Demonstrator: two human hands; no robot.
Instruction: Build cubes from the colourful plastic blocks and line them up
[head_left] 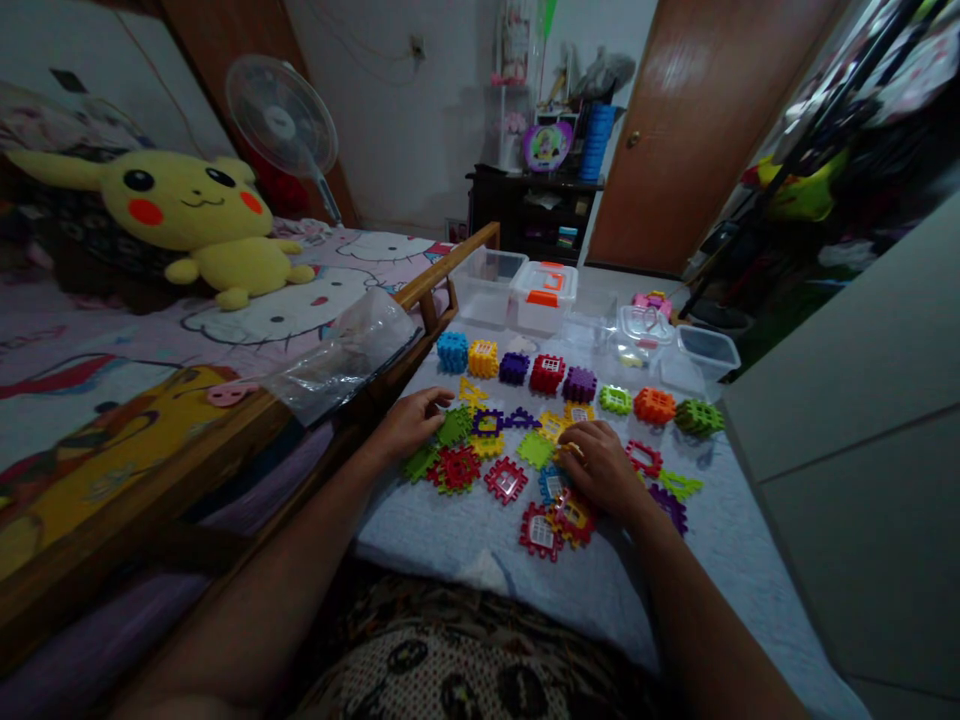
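Interlocking plastic building tiles with notched edges lie scattered on the cloth in front of me. My left hand point(412, 422) hovers at the left of them, fingers apart and holding nothing, beside a green tile point(454, 427). Near its wrist are another green tile point(421, 462) and a red tile point(456, 468). My right hand point(602, 468) has its fingers curled down on a yellow tile point(573, 452), mostly hidden under them. Close by lie a lime tile point(535, 449), a blue tile point(553, 484) and a red window tile point(541, 531).
Behind the loose tiles runs a row of stacks by colour, from a blue stack point(452, 352) to a dark green stack point(699, 417). Clear plastic boxes point(487, 285) and an orange-latched box point(545, 295) stand farther back. A wooden bed rail point(337, 370) borders the left.
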